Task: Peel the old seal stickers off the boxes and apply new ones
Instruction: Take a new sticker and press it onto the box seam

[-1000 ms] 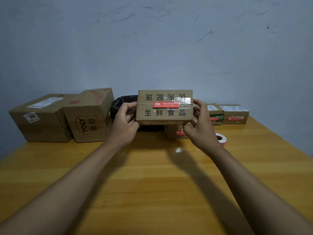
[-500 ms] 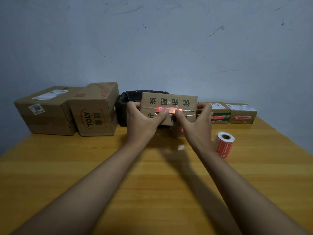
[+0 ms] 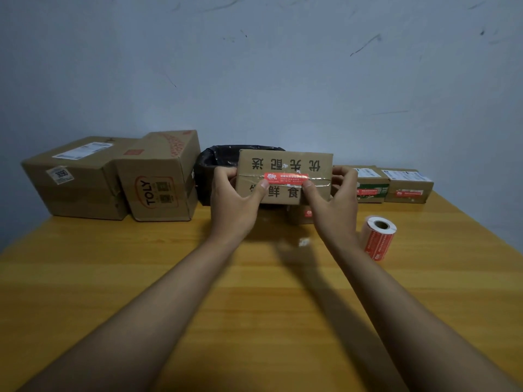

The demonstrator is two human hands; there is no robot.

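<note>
While the left hand (image 3: 235,199) and right hand (image 3: 334,205) grasp the box (image 3: 285,176) above the table's (image 3: 254,321) far edge, both thumbs press at the ends of the red seal sticker (image 3: 285,178) across the flap seam. Judged step: sealing or smoothing. Next, press each end flat. The sticker roll (image 3: 378,237) stands near the right edge.
</note>
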